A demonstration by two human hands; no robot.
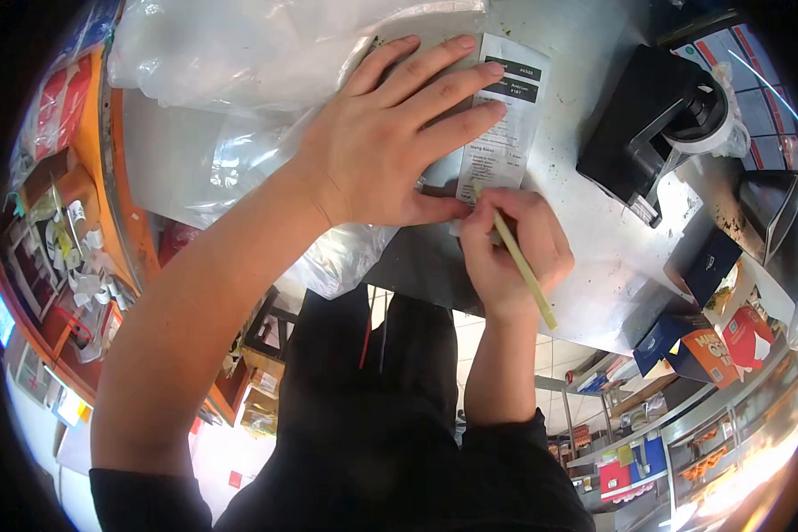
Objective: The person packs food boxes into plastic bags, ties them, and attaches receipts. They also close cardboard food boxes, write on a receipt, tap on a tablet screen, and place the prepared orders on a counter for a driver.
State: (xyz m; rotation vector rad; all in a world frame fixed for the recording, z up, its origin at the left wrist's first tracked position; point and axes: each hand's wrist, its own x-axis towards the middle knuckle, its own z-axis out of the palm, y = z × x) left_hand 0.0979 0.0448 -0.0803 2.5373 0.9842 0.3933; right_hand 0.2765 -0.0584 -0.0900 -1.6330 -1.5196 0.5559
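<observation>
Yellow pen [525, 272] sits in your right hand [519, 248], the grip clamped on it between thumb and fingers, its back end slanting down toward you. Its tip is at the lower part of the receipt [496, 164], among the small printed lines; you cannot tell from this angle whether it presses on the paper. The receipt lies flat on the metal table [585, 275], its two dark printed bands at the far end. Your left hand [381, 146] is laid palm down with its fingers apart, clamped on nothing. Your index and middle fingertips reach over the receipt, your ring fingertip is just beside its left edge, and your thumb points toward the right hand, near the receipt's lower end.

Clear plastic [230, 53] is heaped at the far left of the table, and more plastic [341, 262] bunches below your left wrist at the near edge. To the right of the receipt, well apart from your hands, stands a black device [634, 115]. Farther right, nearer you, are an orange box [708, 350] and a red box [747, 337].
</observation>
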